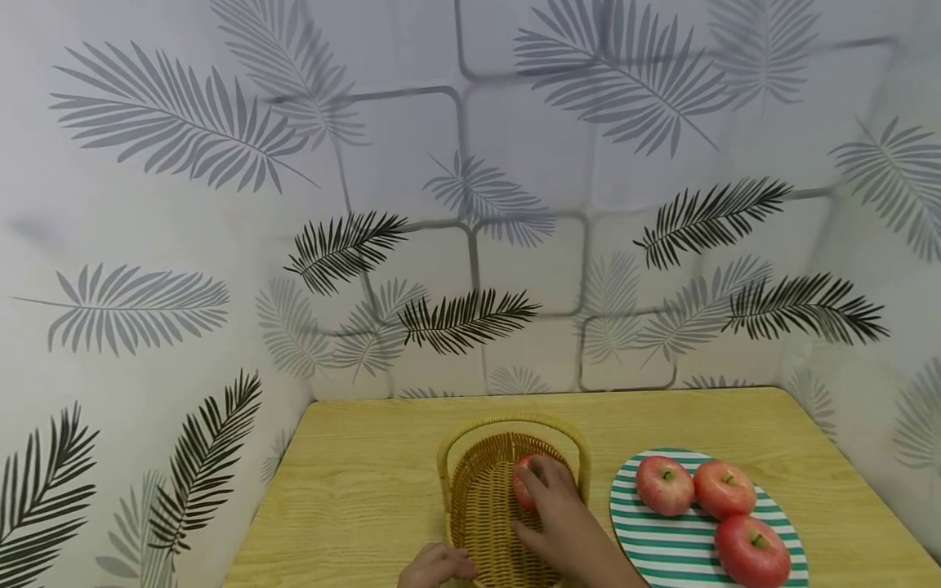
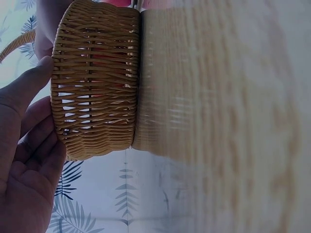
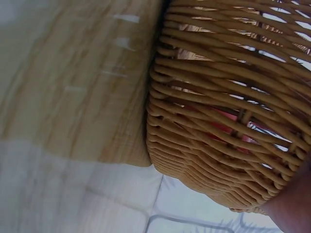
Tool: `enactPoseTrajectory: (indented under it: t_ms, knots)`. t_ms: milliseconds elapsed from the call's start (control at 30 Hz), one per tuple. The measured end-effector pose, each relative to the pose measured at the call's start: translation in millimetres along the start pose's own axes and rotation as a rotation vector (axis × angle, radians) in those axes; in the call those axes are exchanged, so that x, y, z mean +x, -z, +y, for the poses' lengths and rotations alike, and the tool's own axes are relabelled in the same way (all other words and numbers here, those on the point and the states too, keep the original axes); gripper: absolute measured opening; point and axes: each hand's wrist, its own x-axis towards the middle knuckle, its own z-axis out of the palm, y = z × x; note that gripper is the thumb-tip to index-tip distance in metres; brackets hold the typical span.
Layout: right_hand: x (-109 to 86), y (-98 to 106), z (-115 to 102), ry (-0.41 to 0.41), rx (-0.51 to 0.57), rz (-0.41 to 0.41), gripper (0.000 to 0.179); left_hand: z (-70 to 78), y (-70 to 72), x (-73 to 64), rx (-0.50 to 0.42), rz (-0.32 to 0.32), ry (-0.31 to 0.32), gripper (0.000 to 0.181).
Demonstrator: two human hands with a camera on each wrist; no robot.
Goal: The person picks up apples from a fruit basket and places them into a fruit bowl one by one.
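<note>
A wicker basket (image 1: 481, 510) with an arched handle (image 1: 515, 421) stands on the wooden table. Inside it, against the right part of the wall, is a red apple (image 1: 521, 488). My right hand (image 1: 564, 523) reaches in over the right rim and holds this apple, its fingers covering much of it. At the near left rim my left hand (image 1: 435, 565) grips the basket; the left wrist view shows the thumb and curled fingers (image 2: 36, 128) at its edge. Red shows through the weave in the right wrist view, where only a bit of the right hand (image 3: 294, 201) appears.
To the right of the basket lies an oval green-and-white striped placemat (image 1: 662, 531) bearing three red apples (image 1: 751, 551). The wooden table (image 1: 367, 474) ends at a wall (image 1: 515, 204) with a leaf pattern.
</note>
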Motion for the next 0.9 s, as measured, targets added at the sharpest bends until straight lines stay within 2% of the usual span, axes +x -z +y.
enactPoseTrajectory:
  t_ms: [333,667,767,900]
  knots:
    - [5.0,-4.4,1.3,-0.052,0.028,0.035,0.064,0.2,-0.1,-0.1,-0.005,-0.015,0.026,0.008]
    - [12.3,-8.4,1.1,-0.109,-0.007,0.027,0.06,-5.7,-1.8,-1.9,0.01,-0.002,-0.028,0.01]
    - [12.9,-10.7,2.1,-0.096,-0.033,0.054,0.058,-6.1,-2.1,-2.7,0.01,-0.005,-0.022,0.01]
    - [11.7,-14.2,2.9,-0.034,-0.097,0.143,0.051,-6.0,-2.3,-3.0,0.019,-0.009,-0.016,0.01]
